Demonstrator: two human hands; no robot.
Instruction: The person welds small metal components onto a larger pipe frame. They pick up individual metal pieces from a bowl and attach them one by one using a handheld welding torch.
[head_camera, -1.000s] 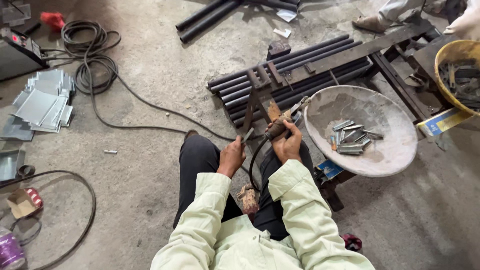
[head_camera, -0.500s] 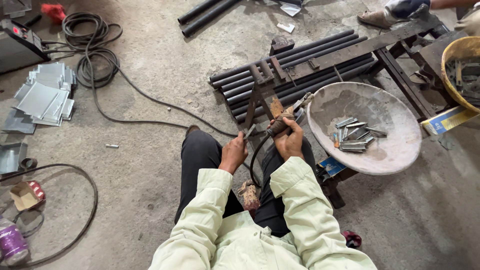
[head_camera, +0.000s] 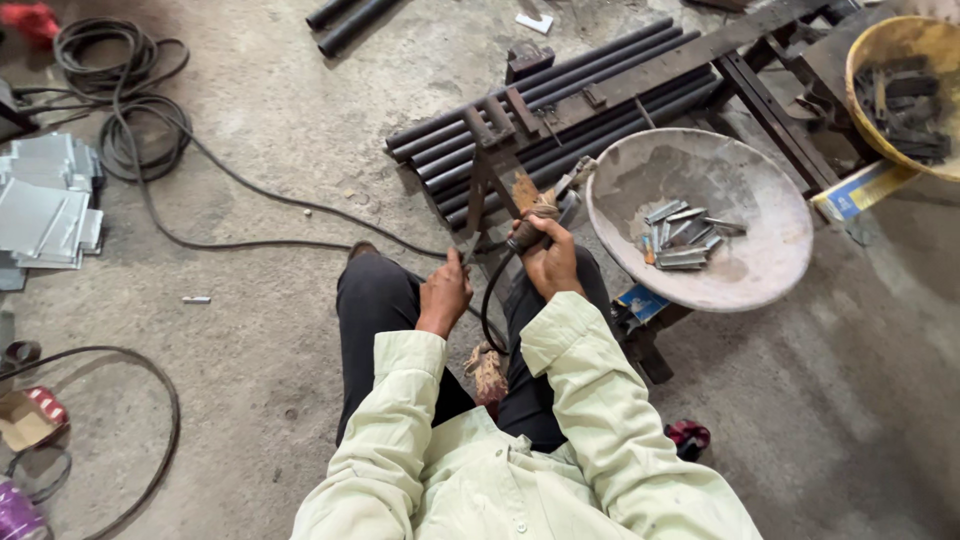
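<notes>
Gripping welding holder (head_camera: 535, 225), right hand (head_camera: 552, 262) clenched beside grey pan (head_camera: 760, 190); left hand (head_camera: 445, 295) steadies stiff, heavy steel strip (head_camera: 480, 200) low.

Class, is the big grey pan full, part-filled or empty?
Part-filled: the pan holds only a small heap of metal strips near its middle; most of its bottom shows bare.

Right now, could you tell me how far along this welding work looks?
Done: dark pipes lie stacked under a flat bar. In hand: the right hand grips the electrode holder and the left hand steadies a bracket. Left: small cut pieces wait loose in the grey pan.
</notes>
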